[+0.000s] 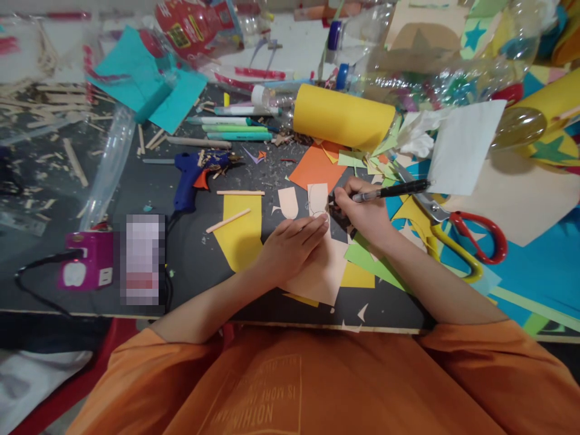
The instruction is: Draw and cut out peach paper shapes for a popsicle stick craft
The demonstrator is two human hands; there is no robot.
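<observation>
My left hand (290, 248) lies flat, fingers stretched out, pressing on a peach sheet of paper (319, 281) near the table's front edge. The sheet's narrow upper strip (318, 194) carries a thin drawn curve beside my fingertips. Closed around a black pen (399, 189), my right hand (365, 211) rests just right of that strip; the pen's lower end is hidden by the fingers. A small peach cutout (288, 202) with one rounded end lies left of the strip. Yellow paper (242, 226) bearing two thin wooden sticks is farther left, and orange paper (312, 169) sits behind.
Red-and-yellow-handled scissors (437, 211) lie right of my right forearm. A blue glue gun (190, 178), markers (238, 128) and a yellow-wrapped bottle (344, 115) stand farther back. At left are a purple power box (86, 260) and a phone (142, 260). Wood scraps litter the table.
</observation>
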